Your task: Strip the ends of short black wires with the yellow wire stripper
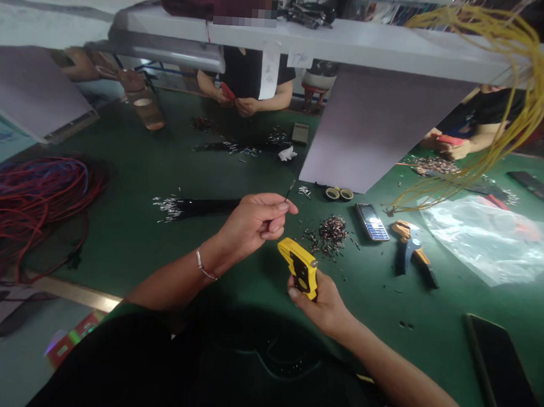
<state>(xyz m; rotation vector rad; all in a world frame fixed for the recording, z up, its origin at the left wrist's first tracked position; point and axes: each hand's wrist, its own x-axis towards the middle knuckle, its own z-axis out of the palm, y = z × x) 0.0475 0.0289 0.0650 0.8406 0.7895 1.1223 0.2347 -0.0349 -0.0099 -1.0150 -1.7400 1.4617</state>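
Observation:
Pinched in the fingers of my left hand point(258, 220) is a thin dark wire point(290, 191), its tip pointing up. My right hand point(320, 301) is wrapped round a yellow and black hand tool point(301, 270), whose head points up and left, just below my left hand and apart from the wire. Behind my left wrist lies a bundle of black wires point(198, 208) with bare, silvery ends at the left. A pile of small dark and coppery scraps point(333, 234) sits beyond the yellow tool.
Right of the scraps lie a keypad phone point(372, 222), a blue and orange tool point(408, 248) and a plastic bag point(491, 238). Red and blue cables point(32, 207) are heaped at left. Yellow wires point(530, 115) hang at right. Two people work across the green table point(126, 250).

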